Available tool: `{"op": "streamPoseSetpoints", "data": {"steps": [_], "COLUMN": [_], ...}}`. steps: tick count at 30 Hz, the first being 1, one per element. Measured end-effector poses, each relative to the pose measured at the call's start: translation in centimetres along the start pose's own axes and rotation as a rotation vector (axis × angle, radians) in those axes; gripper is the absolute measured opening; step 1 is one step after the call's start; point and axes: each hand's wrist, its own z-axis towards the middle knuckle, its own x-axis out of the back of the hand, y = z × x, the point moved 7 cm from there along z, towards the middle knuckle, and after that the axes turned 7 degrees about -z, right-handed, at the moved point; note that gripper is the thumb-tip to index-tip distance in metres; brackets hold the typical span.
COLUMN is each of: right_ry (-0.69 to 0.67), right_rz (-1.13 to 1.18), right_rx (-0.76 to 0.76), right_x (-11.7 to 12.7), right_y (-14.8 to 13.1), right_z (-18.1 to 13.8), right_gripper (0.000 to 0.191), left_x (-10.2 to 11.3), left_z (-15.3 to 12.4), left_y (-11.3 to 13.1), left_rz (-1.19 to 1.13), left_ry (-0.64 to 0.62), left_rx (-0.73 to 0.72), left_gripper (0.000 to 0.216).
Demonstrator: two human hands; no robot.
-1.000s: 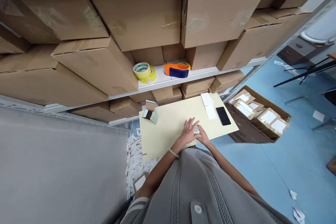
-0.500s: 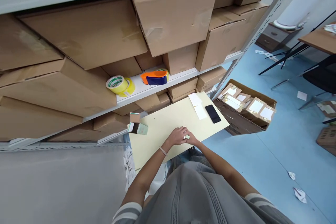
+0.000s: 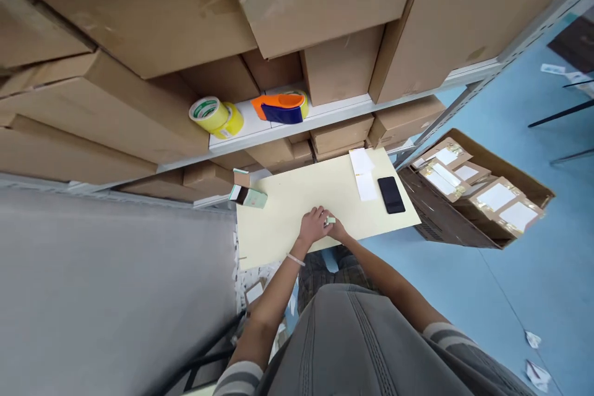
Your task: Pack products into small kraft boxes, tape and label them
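My left hand [image 3: 314, 223] and my right hand [image 3: 338, 230] meet over the front edge of a cream tabletop [image 3: 297, 189]. Both are closed around a small pale green object [image 3: 330, 220], most of it hidden by the fingers, so its kind cannot be made out. To the left on the same top lies a small pale green carton [image 3: 254, 198], its end flap open and its inside dark. White paper slips [image 3: 364, 174] and a black phone [image 3: 391, 195] lie on the right side, apart from my hands.
Behind the tabletop, a shelf [image 3: 334, 116] holds yellow tape rolls [image 3: 208, 112], an orange and blue tape dispenser [image 3: 281, 108] and large cardboard boxes [image 3: 325, 0]. At right on the blue floor stands an open carton [image 3: 477, 232] of labelled parcels. Paper scraps [image 3: 538, 376] lie nearby.
The head view has shifted, bringing the tabletop and shelf boxes closer. My hands stay together around the small pale green object; the things on the tabletop keep their places.
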Motion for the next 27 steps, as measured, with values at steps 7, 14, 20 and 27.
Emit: {"op": "streamPoseSetpoints", "data": {"steps": [7,14,20,27], "right_ry": [-0.143,-0.161,0.034,0.157], "right_rz": [0.173,0.563,0.506,0.536], "right_rx": [-0.037,0.162,0.384,0.499], "right_x": [0.6,6.7,16.5,24.5], "right_y": [-3.3,-13.4,-24.4,-35.7], "right_z": [-1.2,-2.3,-1.2,-1.0], "right_gripper": [0.07,0.064,0.048,0.044], "left_x": [5.5,8.7,15.4,27.3], "left_z": [-2.9,-7.9,-3.1,0.3], "left_y": [-7.2,-8.6,-2.2,3.7], "left_rz": [-0.523,-1.293,-1.601,-1.363], "left_ry": [0.513,0.817,0.601,0.652], "left_rx": [0.812,1.054,0.377,-0.161], "left_gripper": [0.018,0.038,0.061,0.092]}}
